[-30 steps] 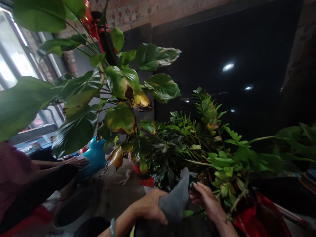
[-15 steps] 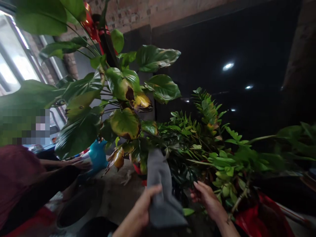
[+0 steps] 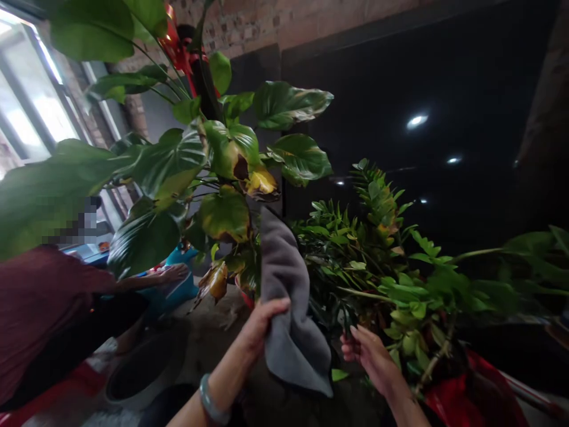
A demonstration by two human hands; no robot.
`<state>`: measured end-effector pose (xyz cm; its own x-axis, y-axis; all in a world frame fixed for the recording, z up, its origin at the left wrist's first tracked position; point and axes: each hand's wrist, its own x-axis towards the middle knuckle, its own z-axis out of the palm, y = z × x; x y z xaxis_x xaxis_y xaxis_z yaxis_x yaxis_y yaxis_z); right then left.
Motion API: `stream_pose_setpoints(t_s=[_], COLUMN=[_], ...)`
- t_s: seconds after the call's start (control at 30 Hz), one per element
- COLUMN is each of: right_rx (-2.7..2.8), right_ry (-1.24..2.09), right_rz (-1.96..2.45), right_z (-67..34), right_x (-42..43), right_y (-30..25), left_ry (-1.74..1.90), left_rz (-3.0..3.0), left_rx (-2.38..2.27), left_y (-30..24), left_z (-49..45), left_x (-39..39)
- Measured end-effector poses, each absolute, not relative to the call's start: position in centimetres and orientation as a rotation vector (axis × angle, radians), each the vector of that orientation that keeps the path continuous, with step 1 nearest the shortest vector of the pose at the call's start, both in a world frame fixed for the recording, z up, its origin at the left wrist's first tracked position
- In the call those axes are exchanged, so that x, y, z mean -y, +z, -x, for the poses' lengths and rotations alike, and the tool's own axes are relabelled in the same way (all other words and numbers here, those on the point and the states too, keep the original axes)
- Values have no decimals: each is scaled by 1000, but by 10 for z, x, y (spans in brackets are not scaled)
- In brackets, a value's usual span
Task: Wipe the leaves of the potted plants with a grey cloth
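My left hand is closed on a grey cloth, which it holds up against the lower leaves of a tall plant with big green and yellowed leaves. The cloth hangs down below my fingers. My right hand is low among the stems of a bushy plant with small glossy leaves; its fingers curl round a thin dark stem or leaf that I cannot make out well. A pale bangle sits on my left wrist.
Another person in a dark red top sits at the left, a hand on a blue object. A dark round pot stands on the floor below. Red wrapping lies at the lower right. A dark wall stands behind.
My left hand has lifted the grey cloth from near my right hand up and leftward to the tall plant's lower leaves. My right hand has stayed among the stems.
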<state>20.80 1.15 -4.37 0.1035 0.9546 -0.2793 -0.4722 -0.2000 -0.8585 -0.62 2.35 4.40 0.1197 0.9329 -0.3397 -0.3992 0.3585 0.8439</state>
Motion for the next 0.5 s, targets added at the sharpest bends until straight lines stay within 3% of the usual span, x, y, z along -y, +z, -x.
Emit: stream_pose_setpoints(t_s=[0.1, 0.2, 0.4, 0.5], right_rx=[585, 578, 600, 601], right_ry=[1443, 1453, 1451, 1443], right_rz=[1105, 1124, 1097, 1085], right_z=[-212, -217, -215, -211], right_x=[-11, -10, -11, -12], right_y=[-47, -48, -46, -46], left_ry=[793, 573, 1111, 1156], left_rz=[-1093, -1519, -1103, -889], left_rx=[-1149, -1091, -818, -852], left_y=[0, -2, 75, 72], left_z=[1, 8, 1, -12], left_x=[-5, 7, -33, -48])
